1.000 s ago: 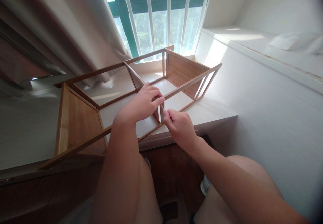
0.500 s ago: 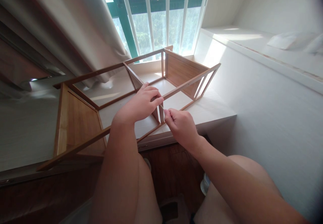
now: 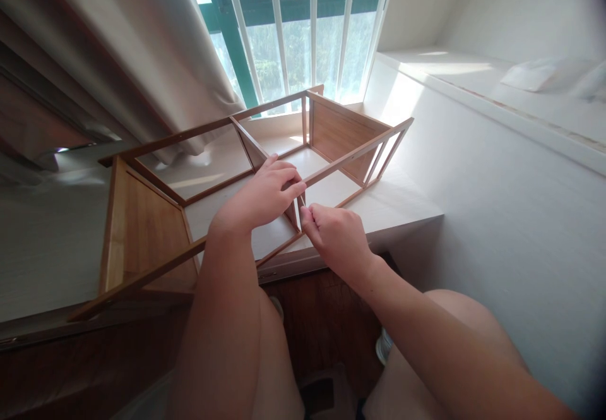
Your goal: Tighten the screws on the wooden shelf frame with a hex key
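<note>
A brown wooden shelf rack (image 3: 156, 275) lies on its side on a white ledge, its panels standing upright between long rails. My left hand (image 3: 267, 192) is over the near rail where the middle panel meets it, fingers curled down and gripping the frame there. Just below and right of it, my right hand (image 3: 334, 230) is closed in a pinch on a thin, light rod (image 3: 303, 201) that looks like a hex key. The rod's upper end reaches the joint under my left fingertips. The fist hides the rest of it.
Behind the rack is a barred window (image 3: 312, 47), with a grey curtain (image 3: 142, 47) hanging at its left. A white wall and raised shelf (image 3: 426, 72) stand to the right. The ledge (image 3: 402, 208) ends close to my knees, above a dark wooden floor (image 3: 326, 319).
My right hand has shifted slightly left and turned a little, with the thin rod still pinched. My left hand and the rack look the same.
</note>
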Motion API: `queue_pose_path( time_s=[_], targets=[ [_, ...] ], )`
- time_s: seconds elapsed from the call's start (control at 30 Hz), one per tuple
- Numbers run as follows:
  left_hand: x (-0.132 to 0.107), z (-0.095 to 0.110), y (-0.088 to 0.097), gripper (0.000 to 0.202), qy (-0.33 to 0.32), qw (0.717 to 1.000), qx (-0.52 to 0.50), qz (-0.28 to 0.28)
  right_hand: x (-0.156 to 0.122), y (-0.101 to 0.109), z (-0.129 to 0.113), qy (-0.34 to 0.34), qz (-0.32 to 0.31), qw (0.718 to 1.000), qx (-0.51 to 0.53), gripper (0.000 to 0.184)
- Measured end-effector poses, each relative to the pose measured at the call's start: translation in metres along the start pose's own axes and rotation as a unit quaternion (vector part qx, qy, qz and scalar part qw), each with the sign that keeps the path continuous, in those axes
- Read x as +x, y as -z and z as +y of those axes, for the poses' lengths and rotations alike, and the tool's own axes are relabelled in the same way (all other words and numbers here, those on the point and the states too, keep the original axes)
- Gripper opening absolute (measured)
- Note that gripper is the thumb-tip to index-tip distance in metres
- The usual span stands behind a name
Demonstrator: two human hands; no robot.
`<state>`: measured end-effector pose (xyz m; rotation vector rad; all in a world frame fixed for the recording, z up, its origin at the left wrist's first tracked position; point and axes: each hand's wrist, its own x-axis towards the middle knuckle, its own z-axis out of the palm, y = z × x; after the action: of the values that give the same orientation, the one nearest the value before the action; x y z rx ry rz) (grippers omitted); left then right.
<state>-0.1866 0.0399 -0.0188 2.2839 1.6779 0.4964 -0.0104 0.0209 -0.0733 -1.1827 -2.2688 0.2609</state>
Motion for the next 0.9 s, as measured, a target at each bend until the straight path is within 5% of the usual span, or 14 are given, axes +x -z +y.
queue_pose_path(
  time_s=[0.17, 0.33, 0.47, 0.7, 0.8, 0.9],
  targets=[
    [0.000, 0.001, 0.000, 0.036, 0.006, 1.000, 0.003, -0.003, 0.000, 0.001, -0.003, -0.007, -0.009, 1.000, -0.002, 0.040],
    [0.000, 0.002, 0.001, 0.036, -0.009, 1.000, 0.001, 0.000, 0.000, -0.002, -0.001, -0.065, 0.015, 0.982, 0.175, 0.042],
    [0.000, 0.001, 0.000, 0.035, -0.015, 1.000, 0.002, 0.004, -0.002, -0.009, -0.004, -0.131, 0.021, 0.922, 0.363, 0.048],
    [0.000, -0.003, -0.002, 0.037, -0.007, 1.000, 0.001, 0.007, -0.002, -0.016, -0.018, -0.237, 0.000, 0.724, 0.648, 0.044],
    [0.000, -0.004, -0.003, 0.037, -0.013, 1.000, 0.000, 0.008, -0.002, -0.015, -0.020, -0.249, 0.006, 0.702, 0.668, 0.044],
    [0.000, -0.004, -0.003, 0.036, -0.014, 1.000, -0.001, 0.009, -0.003, -0.015, -0.021, -0.245, 0.017, 0.724, 0.644, 0.044]
  ],
)
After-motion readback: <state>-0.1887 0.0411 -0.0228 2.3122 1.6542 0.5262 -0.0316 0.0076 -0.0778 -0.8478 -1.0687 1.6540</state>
